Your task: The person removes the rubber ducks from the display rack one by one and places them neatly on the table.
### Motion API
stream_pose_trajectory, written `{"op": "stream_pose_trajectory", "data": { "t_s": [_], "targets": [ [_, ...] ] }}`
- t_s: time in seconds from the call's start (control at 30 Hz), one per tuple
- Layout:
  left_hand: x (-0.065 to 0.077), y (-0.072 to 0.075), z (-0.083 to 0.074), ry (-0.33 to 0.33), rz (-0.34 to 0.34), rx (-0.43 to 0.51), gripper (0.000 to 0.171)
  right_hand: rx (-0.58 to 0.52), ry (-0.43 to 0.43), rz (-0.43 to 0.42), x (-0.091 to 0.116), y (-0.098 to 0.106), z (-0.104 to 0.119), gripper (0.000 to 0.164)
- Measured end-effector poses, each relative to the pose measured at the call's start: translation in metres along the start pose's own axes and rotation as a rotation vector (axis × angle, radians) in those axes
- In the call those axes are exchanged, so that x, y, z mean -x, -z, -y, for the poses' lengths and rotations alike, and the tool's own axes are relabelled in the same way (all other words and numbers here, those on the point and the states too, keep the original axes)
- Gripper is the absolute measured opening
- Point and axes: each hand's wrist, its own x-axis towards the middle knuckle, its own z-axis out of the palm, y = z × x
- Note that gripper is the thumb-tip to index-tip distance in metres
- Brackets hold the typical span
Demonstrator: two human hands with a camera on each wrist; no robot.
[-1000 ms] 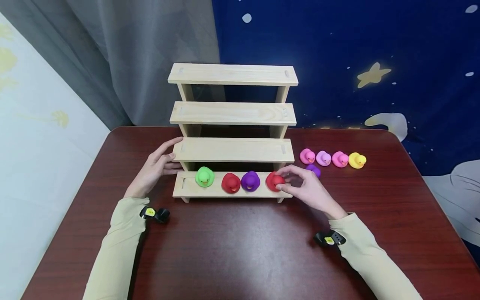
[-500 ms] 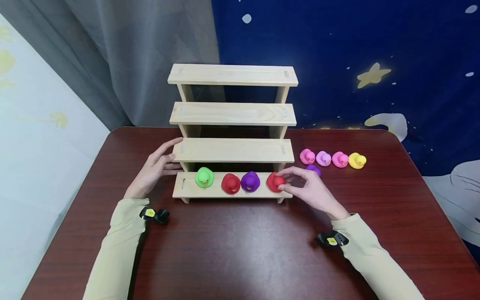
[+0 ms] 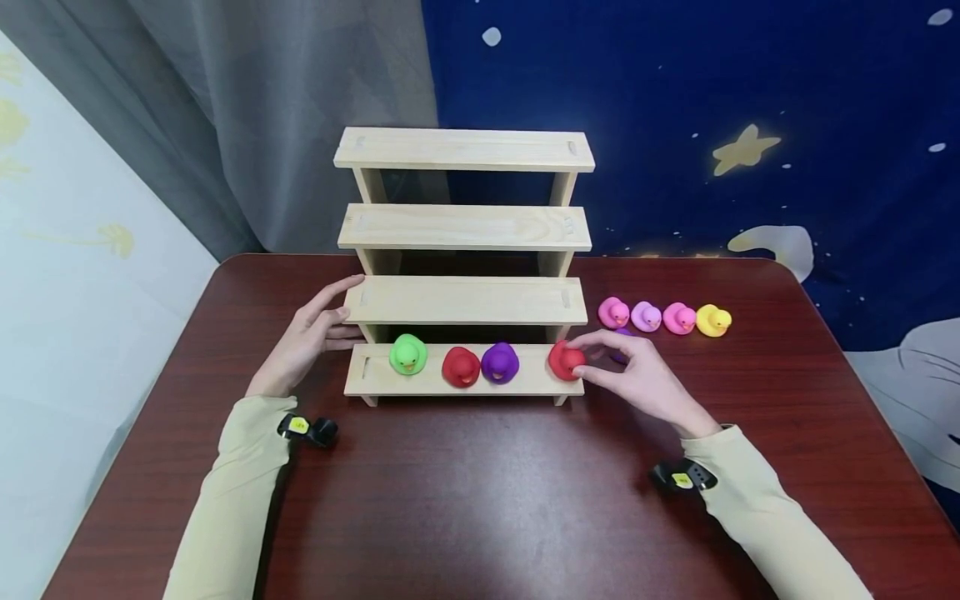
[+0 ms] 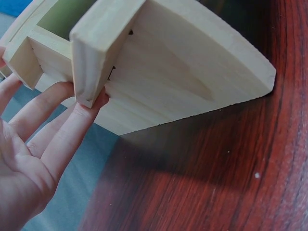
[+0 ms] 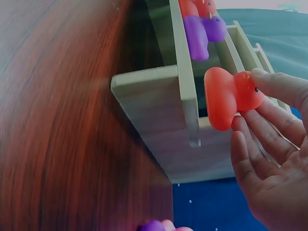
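My right hand (image 3: pixel 637 375) pinches a red rubber duck (image 3: pixel 566 361) between thumb and fingertips, close over the right end of the lowest step. In the right wrist view this red duck (image 5: pixel 221 98) lies on its side to the camera, beside the plank's edge. On the same step of the wooden stand (image 3: pixel 465 300) sit a green duck (image 3: pixel 408 355), another red duck (image 3: pixel 461 367) and a purple duck (image 3: pixel 500 363). My left hand (image 3: pixel 307 333) touches the left end of the step above. Its fingers (image 4: pixel 67 137) stretch out with tips on the plank's end (image 4: pixel 89 72).
Right of the stand, a row of ducks stands on the dark table (image 3: pixel 480 500): two pink, one lilac (image 3: pixel 646 317) and one yellow (image 3: pixel 712 321). A purple duck (image 3: pixel 621 335) is partly hidden behind my right hand. Curtains hang behind the table.
My right hand and the red duck have shifted right, away from the purple duck to the step's right end. The left hand has stayed in place.
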Motion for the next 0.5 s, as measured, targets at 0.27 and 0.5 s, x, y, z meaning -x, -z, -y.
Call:
{"op": "stream_pose_trajectory", "data": {
  "t_s": [0.27, 0.5],
  "targets": [
    [0.000, -0.001, -0.002, 0.023, -0.012, -0.028, 0.047, 0.108, -0.031, -0.045, 0.008, 0.016, -0.003, 0.032],
    [0.000, -0.001, -0.002, 0.023, -0.013, -0.026, 0.046, 0.144, -0.015, -0.066, 0.016, 0.029, -0.009, 0.032]
  ]
}}
